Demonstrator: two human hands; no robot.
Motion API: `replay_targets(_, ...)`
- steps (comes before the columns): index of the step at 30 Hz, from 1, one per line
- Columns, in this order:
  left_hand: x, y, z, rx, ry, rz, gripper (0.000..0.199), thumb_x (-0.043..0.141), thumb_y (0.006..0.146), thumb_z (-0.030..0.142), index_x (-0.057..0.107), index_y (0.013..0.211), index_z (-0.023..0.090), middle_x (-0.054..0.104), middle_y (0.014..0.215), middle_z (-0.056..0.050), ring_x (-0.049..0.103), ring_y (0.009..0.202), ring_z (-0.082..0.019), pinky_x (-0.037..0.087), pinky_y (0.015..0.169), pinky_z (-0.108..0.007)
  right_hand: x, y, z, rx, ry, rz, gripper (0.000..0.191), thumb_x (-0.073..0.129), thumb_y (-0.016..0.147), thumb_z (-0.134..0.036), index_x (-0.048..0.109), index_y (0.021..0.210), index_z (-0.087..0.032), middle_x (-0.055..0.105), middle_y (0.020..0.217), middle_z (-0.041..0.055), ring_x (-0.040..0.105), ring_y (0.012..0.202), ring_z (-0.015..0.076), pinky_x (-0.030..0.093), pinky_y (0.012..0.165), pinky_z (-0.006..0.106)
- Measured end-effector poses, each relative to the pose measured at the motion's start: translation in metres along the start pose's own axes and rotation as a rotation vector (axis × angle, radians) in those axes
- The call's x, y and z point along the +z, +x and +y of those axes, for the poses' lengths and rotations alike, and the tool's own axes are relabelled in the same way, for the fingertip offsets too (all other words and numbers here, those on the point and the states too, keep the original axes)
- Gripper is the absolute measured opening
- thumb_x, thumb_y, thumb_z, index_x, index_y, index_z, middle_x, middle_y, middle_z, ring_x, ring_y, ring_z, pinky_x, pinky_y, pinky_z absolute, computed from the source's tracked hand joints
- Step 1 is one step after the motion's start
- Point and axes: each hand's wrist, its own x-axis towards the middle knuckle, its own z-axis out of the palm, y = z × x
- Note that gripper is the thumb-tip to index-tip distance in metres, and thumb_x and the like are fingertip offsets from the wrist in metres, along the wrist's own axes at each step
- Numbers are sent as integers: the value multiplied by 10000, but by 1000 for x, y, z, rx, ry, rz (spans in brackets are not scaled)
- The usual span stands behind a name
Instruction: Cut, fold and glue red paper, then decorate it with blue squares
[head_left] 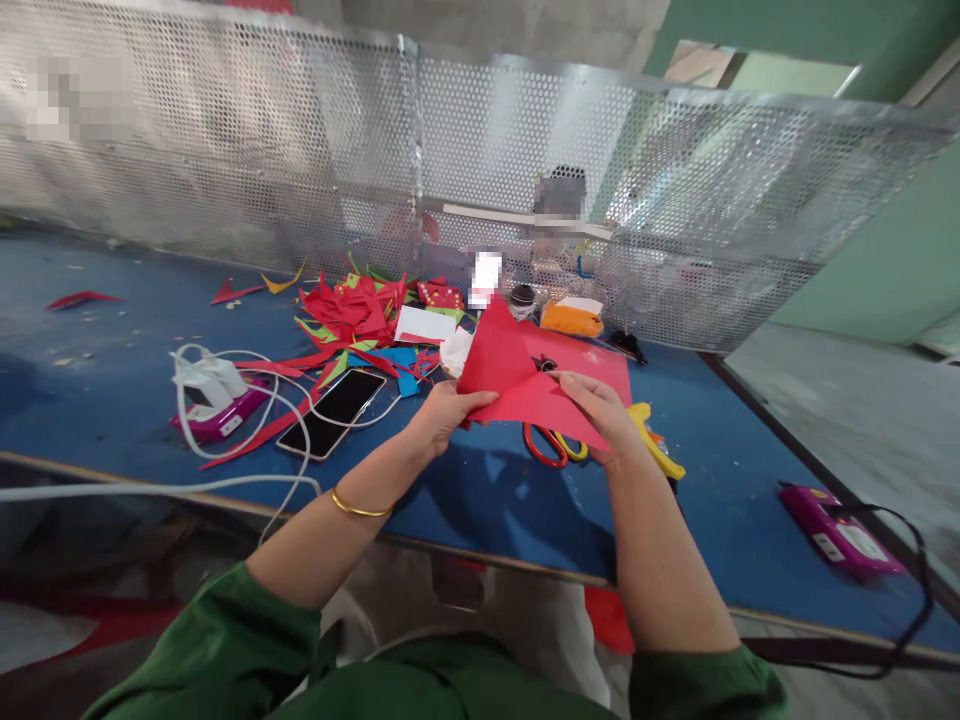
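Note:
A folded sheet of red paper (499, 360) is held up between both hands over the blue table. My left hand (442, 412) pinches its lower left edge, thumb on top. On the right side, my right hand (596, 400) grips the paper between thumb and fingers. Scissors with red and yellow handles (546, 448) lie just beneath, partly hidden by the paper. Behind it is another flat red sheet (604, 365). A yellow tool-like object (656, 440) lies beside my right wrist.
Red and green paper scraps (352, 310) heap at the back left. A phone (334, 412), white cables and a purple power strip (225, 412) lie left; another purple power strip (840, 530) is right. A perforated metal screen (510, 130) stands behind the blue table (480, 510).

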Motion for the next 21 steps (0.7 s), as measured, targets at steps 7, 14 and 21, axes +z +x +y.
replay_targets(7, -14, -21, 7, 128, 191, 93, 249, 695, 811, 352, 757, 900, 127, 761, 748, -81, 712, 655, -219, 537, 578, -298, -5, -4, -7, -280, -159, 132, 464, 760, 746, -520, 714, 1068, -189, 726, 897, 56, 659, 803, 196, 536, 769, 373)
replay_targets(14, -24, -42, 37, 432, 649, 186, 158, 575, 882, 228, 720, 857, 170, 731, 878, -116, 680, 926, -301, 462, 854, -425, 23, -52, -52, -1229, -1087, -47, 439, 624, 934, -203, 571, 1369, -218, 629, 1388, 111, 479, 1372, 281, 307, 1173, 496)
replay_targets(21, -29, -58, 31, 830, 718, 340, 390, 593, 924, 423, 662, 1230, 191, 753, 1053, -93, 681, 968, -236, 436, 950, -382, 37, -50, -24, -1159, -1208, 22, 288, 482, 978, -144, 728, 1105, -226, 791, 944, 33, 692, 983, 200, 318, 1144, 460)
